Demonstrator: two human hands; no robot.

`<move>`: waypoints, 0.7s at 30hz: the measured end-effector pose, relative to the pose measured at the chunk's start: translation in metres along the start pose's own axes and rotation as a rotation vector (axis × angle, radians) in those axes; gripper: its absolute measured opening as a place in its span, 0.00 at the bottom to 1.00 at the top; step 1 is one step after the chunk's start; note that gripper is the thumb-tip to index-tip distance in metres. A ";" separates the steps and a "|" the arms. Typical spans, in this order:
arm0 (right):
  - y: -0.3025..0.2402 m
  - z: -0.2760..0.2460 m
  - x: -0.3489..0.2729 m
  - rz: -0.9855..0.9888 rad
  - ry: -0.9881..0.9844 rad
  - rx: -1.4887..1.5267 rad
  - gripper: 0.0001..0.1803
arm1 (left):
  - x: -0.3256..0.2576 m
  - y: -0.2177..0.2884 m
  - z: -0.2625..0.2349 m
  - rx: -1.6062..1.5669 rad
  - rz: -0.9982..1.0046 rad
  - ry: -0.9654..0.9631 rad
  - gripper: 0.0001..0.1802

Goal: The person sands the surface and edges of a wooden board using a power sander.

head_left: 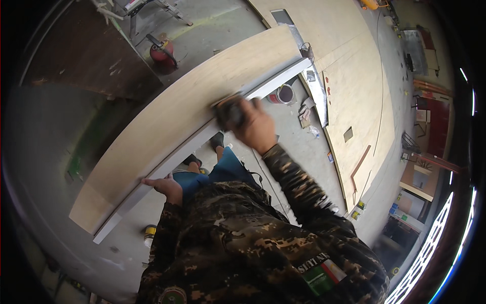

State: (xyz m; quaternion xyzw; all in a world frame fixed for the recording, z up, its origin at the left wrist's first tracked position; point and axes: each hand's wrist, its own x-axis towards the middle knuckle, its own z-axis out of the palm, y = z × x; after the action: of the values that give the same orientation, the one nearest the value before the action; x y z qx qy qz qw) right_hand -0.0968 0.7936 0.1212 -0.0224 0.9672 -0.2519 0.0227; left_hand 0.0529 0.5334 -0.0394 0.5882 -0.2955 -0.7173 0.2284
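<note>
A long pale wooden board [192, 121] with a white painted edge [177, 154] stretches from lower left to upper right in front of me. My right hand [255, 126] grips a dark sanding block [230, 112] pressed against the board's white edge near its far half. Nearer me, my left hand [164, 186] rests flat against the same white edge, fingers together and holding nothing. Both sleeves are camouflage patterned.
A red fire extinguisher [163, 50] lies on the concrete floor beyond the board. A small paint can [285, 94] stands under the board's far end, another small tin [149, 233] near my left. Large plywood sheets [354, 91] lie at the right.
</note>
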 end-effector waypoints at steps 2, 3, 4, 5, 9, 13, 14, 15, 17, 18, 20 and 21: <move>0.047 -0.029 0.030 0.056 0.087 -0.080 0.25 | -0.009 0.000 0.014 0.036 0.019 0.047 0.55; 0.081 -0.038 0.043 0.050 0.138 -0.113 0.26 | -0.014 0.001 0.020 0.070 0.038 0.099 0.57; 0.116 -0.047 0.057 0.043 0.190 -0.142 0.28 | -0.012 0.002 0.020 0.076 0.045 0.093 0.57; 0.140 -0.059 0.072 0.102 0.172 -0.105 0.29 | -0.005 0.002 0.015 0.067 0.040 0.090 0.57; 0.193 -0.106 0.108 0.378 0.060 0.175 0.32 | -0.008 0.004 0.022 0.020 0.025 0.086 0.55; 0.196 -0.099 0.105 0.290 0.156 0.016 0.33 | -0.009 0.009 0.027 -0.054 -0.048 0.096 0.54; 0.191 -0.088 0.096 0.164 0.189 -0.033 0.33 | -0.016 0.009 0.031 -0.020 -0.017 0.078 0.54; 0.178 -0.072 0.086 0.120 0.231 -0.094 0.33 | -0.022 0.011 0.035 0.012 0.019 0.062 0.54; 0.136 -0.044 0.059 0.117 0.222 -0.125 0.34 | -0.029 0.015 0.041 0.031 0.004 0.069 0.55; 0.110 -0.036 0.045 0.156 0.173 -0.091 0.33 | -0.031 0.016 0.043 0.044 -0.007 0.087 0.55; 0.060 -0.028 0.024 0.171 0.105 0.013 0.30 | -0.017 0.017 0.034 0.034 -0.010 0.072 0.57; 0.049 -0.021 0.014 0.147 0.071 0.015 0.29 | -0.015 0.017 0.032 0.037 -0.012 0.053 0.58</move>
State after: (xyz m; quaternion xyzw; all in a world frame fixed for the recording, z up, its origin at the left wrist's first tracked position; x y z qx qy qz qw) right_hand -0.1138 0.8455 0.1147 0.0576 0.9645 -0.2576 0.0071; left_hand 0.0240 0.5367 -0.0128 0.6131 -0.2993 -0.6970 0.2210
